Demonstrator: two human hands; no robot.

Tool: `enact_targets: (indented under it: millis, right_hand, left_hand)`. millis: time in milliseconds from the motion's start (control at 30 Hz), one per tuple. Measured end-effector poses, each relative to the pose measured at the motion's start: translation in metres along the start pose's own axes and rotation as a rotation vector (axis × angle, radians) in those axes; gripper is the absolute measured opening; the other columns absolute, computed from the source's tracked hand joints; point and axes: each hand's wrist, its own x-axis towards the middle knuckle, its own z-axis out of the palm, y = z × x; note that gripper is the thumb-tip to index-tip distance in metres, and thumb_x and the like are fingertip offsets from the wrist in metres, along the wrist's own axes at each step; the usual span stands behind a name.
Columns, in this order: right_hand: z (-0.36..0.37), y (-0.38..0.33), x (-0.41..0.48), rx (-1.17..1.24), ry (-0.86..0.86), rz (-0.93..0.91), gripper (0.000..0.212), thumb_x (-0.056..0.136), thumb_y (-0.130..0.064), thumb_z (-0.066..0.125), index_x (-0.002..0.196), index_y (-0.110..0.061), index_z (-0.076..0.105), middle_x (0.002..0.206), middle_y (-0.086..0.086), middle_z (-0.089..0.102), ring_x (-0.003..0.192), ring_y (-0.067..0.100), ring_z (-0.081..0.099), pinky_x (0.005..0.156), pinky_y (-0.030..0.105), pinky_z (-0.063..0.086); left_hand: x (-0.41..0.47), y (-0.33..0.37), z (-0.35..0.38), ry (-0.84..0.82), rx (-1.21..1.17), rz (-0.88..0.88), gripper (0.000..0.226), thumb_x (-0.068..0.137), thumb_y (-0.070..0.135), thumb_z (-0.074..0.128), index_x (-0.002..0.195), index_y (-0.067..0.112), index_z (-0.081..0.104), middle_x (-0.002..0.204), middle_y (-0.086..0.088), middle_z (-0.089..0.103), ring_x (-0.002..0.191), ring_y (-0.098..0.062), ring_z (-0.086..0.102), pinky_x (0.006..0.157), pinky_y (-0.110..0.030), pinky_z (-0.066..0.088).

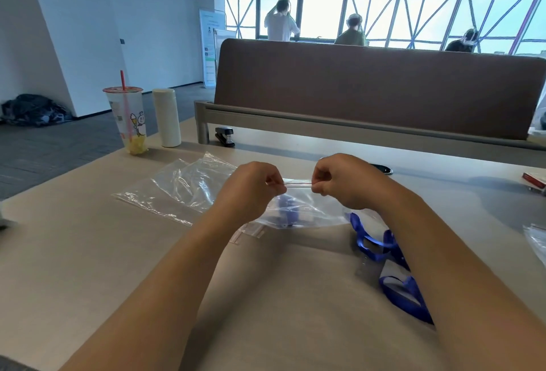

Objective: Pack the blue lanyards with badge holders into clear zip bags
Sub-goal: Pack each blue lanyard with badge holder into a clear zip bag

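**Q:** Where are the hands?

**A:** Both bare forearms reach forward over a pale table [88,252]. The left hand [254,184] and the right hand [339,181] are raised just above it, close together, knuckles up.

**Q:** What are the fingers doing?

**A:** Each hand's fingers are curled in, and thumb and forefinger pinch the top edge of a clear zip bag [313,211]. The zip strip [298,183] is stretched taut between the two pinches. Whether the strip is sealed cannot be told.

**Q:** Where is the lanyard?

**A:** One blue lanyard [286,208] sits bunched inside the held bag, which hangs from the fingers with its bottom resting on the table. More loose blue lanyards [415,305] lie in loops on the table under the right forearm, with a clear badge holder [365,268] among them.

**Q:** Anything else nearby?

**A:** Empty clear bags [183,187] lie flat and overlapping to the left of the hands. At the table's far left corner stand a plastic cup [130,122] with a red straw and, just beside it, a white bottle [167,118]. A black stapler [225,135] rests at the foot of a brown partition [369,87]. Beyond the partition, three people face large windows.
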Motion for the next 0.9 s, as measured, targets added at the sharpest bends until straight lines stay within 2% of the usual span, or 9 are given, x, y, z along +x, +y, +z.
enact_targets:
  millis: [100, 233, 333, 500, 567, 633, 700, 800, 900]
  right_hand:
    - [-0.001, 0.003, 0.0, 0.002, -0.008, 0.012, 0.01, 0.094, -0.022, 0.063, 0.101, -0.017, 0.069, 0.097, 0.001, 0.067, 0.085, 0.018, 0.061, 0.073, 0.026, 0.047]
    - [0.004, 0.0, 0.001, -0.052, 0.004, -0.023, 0.002, 0.094, -0.023, 0.063, 0.093, -0.022, 0.064, 0.097, 0.0, 0.065, 0.085, 0.018, 0.059, 0.067, 0.025, 0.043]
    - [0.006, -0.002, 0.001, -0.066, 0.023, -0.047, 0.002, 0.094, -0.024, 0.063, 0.092, -0.025, 0.062, 0.098, -0.002, 0.065, 0.085, 0.016, 0.059, 0.068, 0.024, 0.043]
    - [0.012, -0.004, 0.004, -0.043, 0.04, -0.067, 0.004, 0.094, -0.023, 0.063, 0.092, -0.026, 0.061, 0.096, -0.003, 0.064, 0.082, 0.013, 0.057, 0.071, 0.024, 0.044]
    - [0.01, -0.003, 0.005, -0.018, 0.036, -0.056, 0.004, 0.094, -0.024, 0.063, 0.097, -0.022, 0.065, 0.097, -0.001, 0.065, 0.081, 0.014, 0.058, 0.07, 0.024, 0.042]
    - [0.004, 0.001, 0.003, 0.018, 0.034, -0.019, 0.01, 0.095, -0.022, 0.063, 0.102, -0.017, 0.068, 0.098, 0.001, 0.066, 0.084, 0.017, 0.06, 0.069, 0.023, 0.043]
    - [-0.004, 0.006, 0.001, 0.065, 0.053, 0.017, 0.007, 0.094, -0.021, 0.063, 0.098, -0.017, 0.068, 0.096, 0.001, 0.067, 0.083, 0.017, 0.061, 0.065, 0.022, 0.042]
    - [-0.012, 0.013, -0.004, 0.155, 0.092, 0.032, 0.006, 0.093, -0.022, 0.065, 0.089, -0.019, 0.067, 0.087, -0.001, 0.069, 0.077, 0.013, 0.062, 0.065, 0.022, 0.046]
    - [-0.014, 0.015, -0.01, 0.25, 0.116, 0.042, 0.005, 0.091, -0.023, 0.067, 0.09, -0.018, 0.07, 0.082, -0.005, 0.068, 0.076, 0.012, 0.062, 0.069, 0.025, 0.05]
  left_hand:
    - [0.0, -0.001, -0.001, -0.017, -0.002, -0.001, 0.012, 0.092, 0.023, 0.068, 0.098, 0.016, 0.075, 0.095, -0.001, 0.072, 0.082, -0.016, 0.063, 0.081, -0.034, 0.057]
    - [-0.001, 0.0, 0.0, 0.017, 0.081, 0.028, 0.018, 0.09, 0.026, 0.07, 0.106, 0.018, 0.073, 0.102, 0.001, 0.069, 0.087, -0.015, 0.061, 0.082, -0.031, 0.055]
    - [-0.002, 0.006, 0.002, 0.028, 0.053, 0.074, 0.021, 0.09, 0.029, 0.069, 0.109, 0.02, 0.071, 0.103, 0.007, 0.066, 0.09, -0.012, 0.058, 0.082, -0.027, 0.053]
    - [-0.002, 0.018, 0.012, -0.016, 0.082, 0.076, 0.015, 0.094, 0.019, 0.061, 0.1, 0.018, 0.075, 0.1, 0.0, 0.073, 0.086, -0.018, 0.064, 0.084, -0.034, 0.055]
    - [-0.001, 0.014, 0.012, -0.011, 0.067, 0.052, 0.014, 0.094, 0.02, 0.062, 0.099, 0.018, 0.075, 0.097, 0.0, 0.072, 0.084, -0.017, 0.063, 0.082, -0.032, 0.055]
    - [0.0, 0.012, 0.01, -0.001, 0.067, 0.038, 0.014, 0.095, 0.021, 0.062, 0.102, 0.017, 0.073, 0.095, 0.004, 0.069, 0.082, -0.014, 0.06, 0.077, -0.024, 0.049]
    - [0.0, 0.013, 0.006, 0.016, 0.064, 0.035, 0.014, 0.096, 0.022, 0.062, 0.104, 0.017, 0.072, 0.093, 0.005, 0.066, 0.081, -0.012, 0.059, 0.075, -0.02, 0.044]
    - [0.0, 0.016, -0.002, 0.015, 0.046, 0.016, 0.012, 0.096, 0.022, 0.061, 0.102, 0.018, 0.071, 0.092, 0.005, 0.065, 0.082, -0.014, 0.06, 0.075, -0.021, 0.044]
    - [-0.001, 0.023, -0.01, 0.011, 0.051, 0.024, 0.009, 0.095, 0.022, 0.062, 0.096, 0.017, 0.069, 0.094, 0.001, 0.067, 0.084, -0.017, 0.06, 0.075, -0.025, 0.046]
